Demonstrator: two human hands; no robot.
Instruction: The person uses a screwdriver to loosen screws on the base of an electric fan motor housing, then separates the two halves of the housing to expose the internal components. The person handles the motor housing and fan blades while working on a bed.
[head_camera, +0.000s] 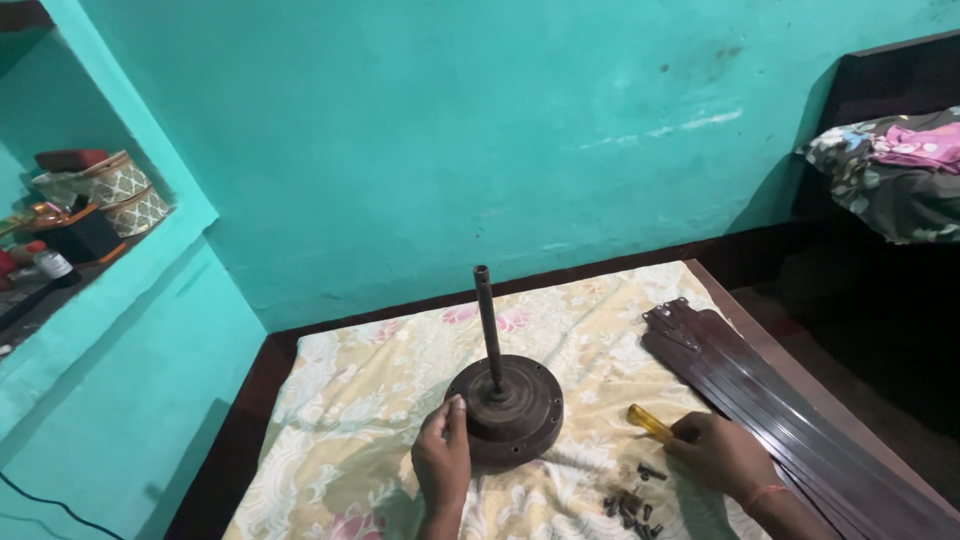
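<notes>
Floral yellow bedsheet (380, 400): left hand (443, 458) steadying round brown fan motor (507, 410), right hand (722, 453) closed on yellow-handled screwdriver (650, 423); loose dark screws (630, 500) beside; screw work next, probably.

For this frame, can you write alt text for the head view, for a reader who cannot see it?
A person's left hand rests on the rim of a dark round fan motor with an upright rod, standing on a floral bedsheet. The right hand grips a yellow-handled screwdriver near loose screws, beside stacked brown fan blades and a turquoise wall.
</notes>
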